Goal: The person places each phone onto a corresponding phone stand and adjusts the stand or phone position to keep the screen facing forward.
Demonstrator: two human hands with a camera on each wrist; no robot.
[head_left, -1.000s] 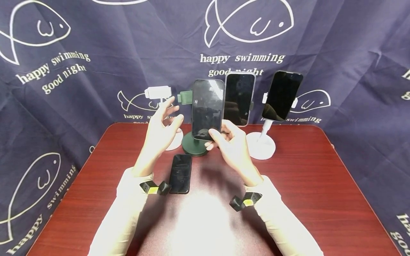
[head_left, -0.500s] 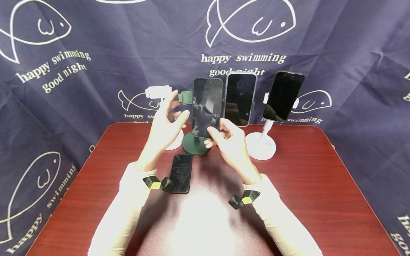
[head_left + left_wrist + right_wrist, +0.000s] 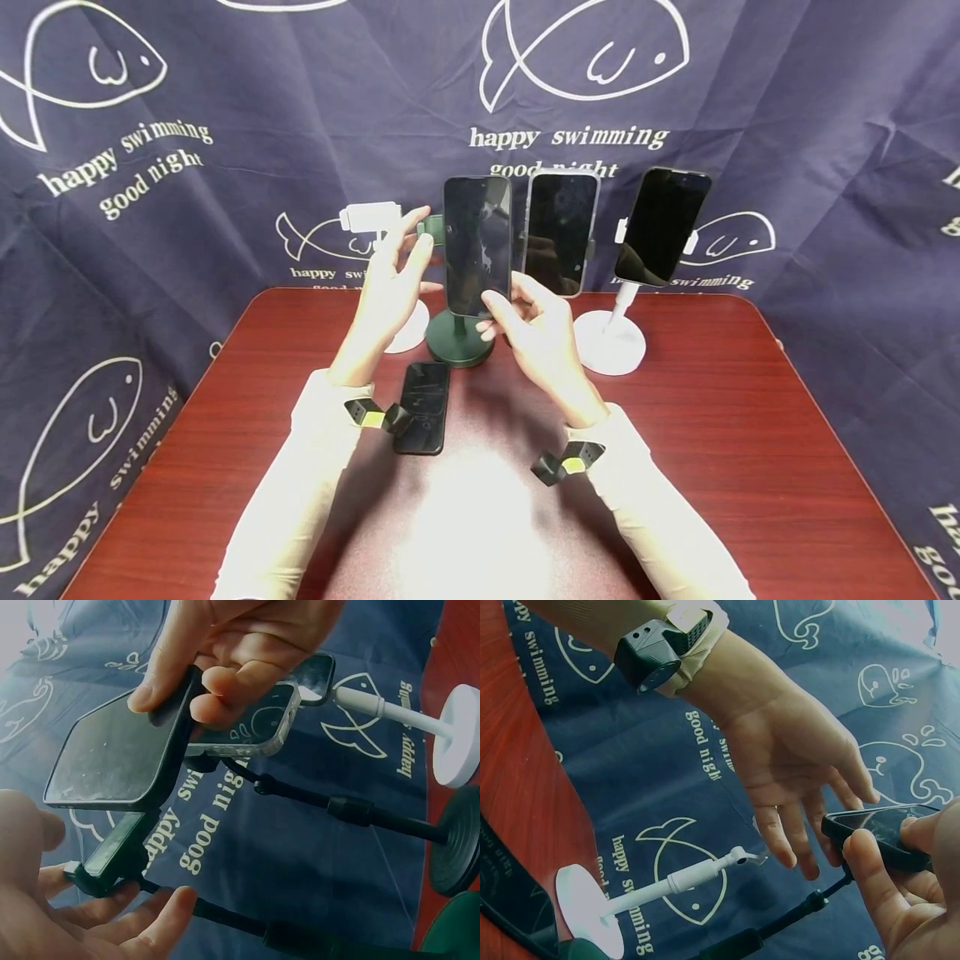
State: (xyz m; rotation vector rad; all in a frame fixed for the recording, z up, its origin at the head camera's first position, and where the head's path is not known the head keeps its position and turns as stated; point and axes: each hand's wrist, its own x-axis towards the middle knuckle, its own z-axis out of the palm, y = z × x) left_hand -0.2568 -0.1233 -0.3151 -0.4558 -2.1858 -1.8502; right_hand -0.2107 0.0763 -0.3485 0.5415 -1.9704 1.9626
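Observation:
In the head view my right hand (image 3: pixel 546 337) pinches a black smartphone (image 3: pixel 477 246) by its lower right corner, thumb on the screen side. The phone stands upright in front of a green phone stand (image 3: pixel 459 343) and hides much of it. My left hand (image 3: pixel 386 292) is at the left end of the stand's green clamp (image 3: pixel 431 227). In the left wrist view its fingers (image 3: pixel 161 919) extend behind and under the clamp (image 3: pixel 120 851), thumb apart. There the phone (image 3: pixel 112 754) sits just above the clamp; whether they touch, I cannot tell.
Another black phone (image 3: pixel 422 408) lies on the red table (image 3: pixel 720 467) under the left wrist. A white stand (image 3: pixel 371 217) is behind the left hand. To the right, two phones are mounted: a clear-cased one (image 3: pixel 562 233) and a black one (image 3: pixel 663 225) on a white stand (image 3: pixel 611 343).
My right hand has moved the phone slightly left and up, in front of the green clamp. The left hand has come right, its fingers reaching the clamp's left end.

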